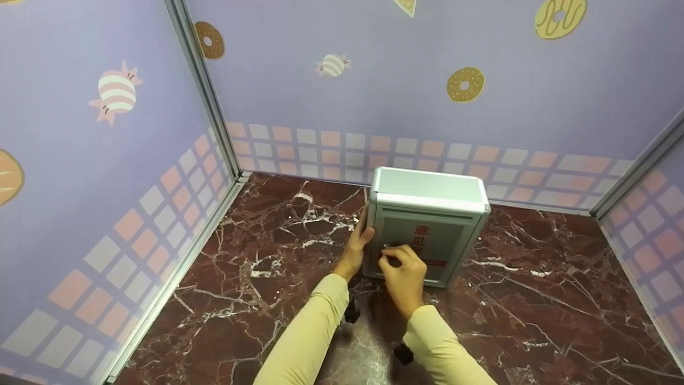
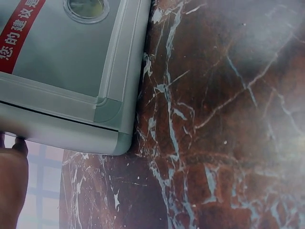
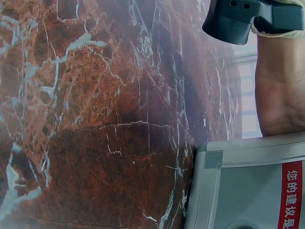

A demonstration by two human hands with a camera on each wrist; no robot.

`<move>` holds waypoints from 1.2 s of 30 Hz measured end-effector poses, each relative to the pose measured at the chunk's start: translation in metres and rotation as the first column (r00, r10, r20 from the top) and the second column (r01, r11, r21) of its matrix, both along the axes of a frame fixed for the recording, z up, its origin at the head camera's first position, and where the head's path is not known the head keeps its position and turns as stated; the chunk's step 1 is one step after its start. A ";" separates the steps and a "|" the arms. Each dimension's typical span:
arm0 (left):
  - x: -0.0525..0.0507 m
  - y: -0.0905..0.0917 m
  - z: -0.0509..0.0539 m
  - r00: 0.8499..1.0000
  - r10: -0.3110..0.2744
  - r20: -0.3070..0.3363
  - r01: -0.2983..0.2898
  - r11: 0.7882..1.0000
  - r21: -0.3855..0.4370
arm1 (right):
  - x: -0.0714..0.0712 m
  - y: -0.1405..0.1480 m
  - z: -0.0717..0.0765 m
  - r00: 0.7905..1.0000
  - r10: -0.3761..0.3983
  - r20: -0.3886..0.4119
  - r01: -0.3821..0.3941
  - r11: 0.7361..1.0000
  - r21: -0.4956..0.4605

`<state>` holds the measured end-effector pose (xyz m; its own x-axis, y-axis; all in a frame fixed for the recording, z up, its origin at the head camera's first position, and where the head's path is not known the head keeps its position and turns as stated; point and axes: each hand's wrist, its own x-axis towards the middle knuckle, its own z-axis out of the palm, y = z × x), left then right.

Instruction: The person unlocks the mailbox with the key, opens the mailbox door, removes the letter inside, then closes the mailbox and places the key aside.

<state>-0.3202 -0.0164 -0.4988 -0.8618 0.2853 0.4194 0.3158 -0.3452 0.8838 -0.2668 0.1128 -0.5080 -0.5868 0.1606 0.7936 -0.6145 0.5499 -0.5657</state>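
Observation:
A silver suggestion box with a grey front panel and red Chinese lettering stands upright on the marbled surface. My left hand grips its left side, thumb over the front edge; in the left wrist view its fingertips touch the side of the frame. At the left of the front panel, my right hand pinches a small shiny piece between thumb and forefinger. The fingers mostly hide that piece, so its kind is unclear. Low on the panel sits a round clear ring, near a red printed strip.
Dark red marbled surface surrounds the box. A purple wall with printed sweets rises close behind it, and side walls with metal edge strips stand left and right. Black wrist mounts hang under the sleeves.

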 end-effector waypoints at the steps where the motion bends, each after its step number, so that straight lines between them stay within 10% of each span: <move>1: 0.000 0.000 0.000 1.000 -0.006 0.000 0.006 1.000 0.013 | 0.000 0.000 0.000 1.000 0.001 -0.003 -0.001 1.000 -0.002; 11: -0.004 0.005 -0.006 0.999 -0.037 0.012 0.035 0.994 0.107 | 0.000 0.001 0.000 1.000 -0.002 -0.001 0.002 1.000 -0.003; 36: -0.001 0.002 -0.002 0.998 0.033 -0.056 -0.031 0.999 0.025 | 0.003 0.001 0.001 0.999 0.022 0.033 -0.021 1.000 -0.022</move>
<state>-0.3214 -0.0145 -0.5005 -0.8450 0.2471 0.4742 0.3762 -0.3554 0.8557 -0.2635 0.1139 -0.5066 -0.6166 0.1645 0.7699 -0.6065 0.5243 -0.5977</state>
